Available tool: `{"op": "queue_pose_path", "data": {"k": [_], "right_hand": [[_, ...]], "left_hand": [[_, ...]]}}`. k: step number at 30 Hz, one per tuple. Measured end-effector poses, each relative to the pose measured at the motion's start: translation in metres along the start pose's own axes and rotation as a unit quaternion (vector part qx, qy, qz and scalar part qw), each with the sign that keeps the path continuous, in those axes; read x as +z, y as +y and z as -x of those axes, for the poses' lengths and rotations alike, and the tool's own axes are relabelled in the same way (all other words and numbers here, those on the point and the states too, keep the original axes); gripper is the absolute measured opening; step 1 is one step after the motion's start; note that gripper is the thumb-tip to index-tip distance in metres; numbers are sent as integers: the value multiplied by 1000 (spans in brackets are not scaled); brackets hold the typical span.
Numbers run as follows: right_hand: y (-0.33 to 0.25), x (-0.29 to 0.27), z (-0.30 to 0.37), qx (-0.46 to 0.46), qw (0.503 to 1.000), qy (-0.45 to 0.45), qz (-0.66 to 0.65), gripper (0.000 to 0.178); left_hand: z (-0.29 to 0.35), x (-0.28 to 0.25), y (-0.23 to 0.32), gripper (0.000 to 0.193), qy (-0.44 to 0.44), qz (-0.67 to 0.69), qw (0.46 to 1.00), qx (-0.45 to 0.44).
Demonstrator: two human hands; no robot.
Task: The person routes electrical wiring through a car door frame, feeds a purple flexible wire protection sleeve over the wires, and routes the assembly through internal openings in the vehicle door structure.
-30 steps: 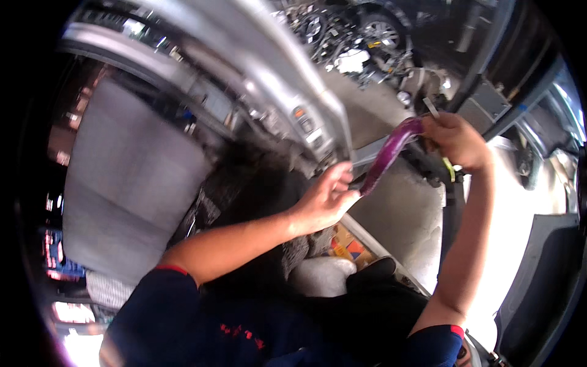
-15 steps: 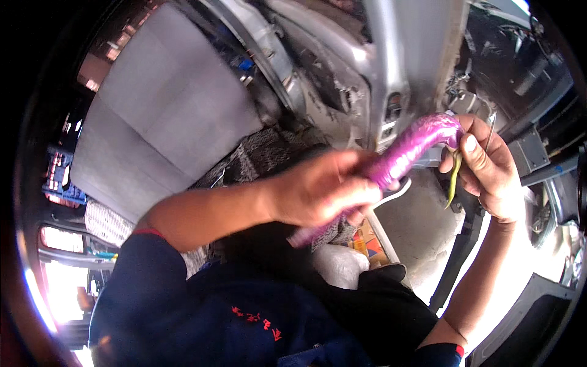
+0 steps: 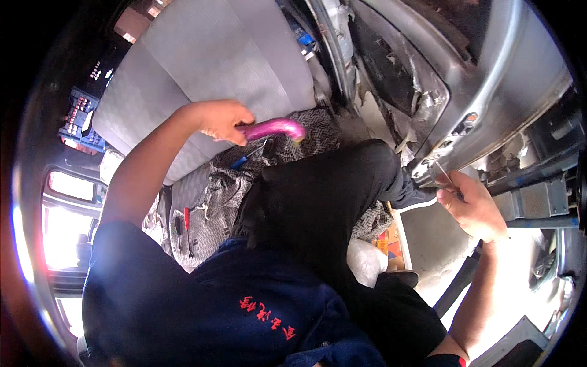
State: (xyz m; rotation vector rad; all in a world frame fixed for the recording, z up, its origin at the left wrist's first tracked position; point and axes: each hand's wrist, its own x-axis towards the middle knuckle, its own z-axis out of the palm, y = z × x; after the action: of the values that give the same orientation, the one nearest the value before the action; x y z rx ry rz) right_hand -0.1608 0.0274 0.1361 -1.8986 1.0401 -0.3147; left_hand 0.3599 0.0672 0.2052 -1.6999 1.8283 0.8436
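The bent knee (image 3: 376,164) stands between the two hands (image 3: 225,122).

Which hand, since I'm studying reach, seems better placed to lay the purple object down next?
Probably the left hand: it grips the purple object near the grey seat, while the right hand holds a thin rod near the car door.

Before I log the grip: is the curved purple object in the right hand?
No, the left hand holds the curved purple object.

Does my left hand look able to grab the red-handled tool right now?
Probably not right away: your left hand holds the curved purple object. Nothing seems to cover the red-handled tool, though, so a freed hand could likely reach it.
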Motion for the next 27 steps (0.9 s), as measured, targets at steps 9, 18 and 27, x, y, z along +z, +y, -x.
{"op": "queue_pose_path", "data": {"k": [9, 18, 27], "right_hand": [[28, 14, -12, 18, 1000, 12, 2, 31], [31, 30, -12, 18, 999, -40, -15, 31], [-16, 55, -19, -39, 994, -15, -99, 32]], "left_hand": [[34, 84, -87, 31, -28, 135, 986, -99], [-10, 87, -54, 39, 46, 246, 968, 8], [-32, 94, 22, 26, 208, 291, 933, 34]]}}
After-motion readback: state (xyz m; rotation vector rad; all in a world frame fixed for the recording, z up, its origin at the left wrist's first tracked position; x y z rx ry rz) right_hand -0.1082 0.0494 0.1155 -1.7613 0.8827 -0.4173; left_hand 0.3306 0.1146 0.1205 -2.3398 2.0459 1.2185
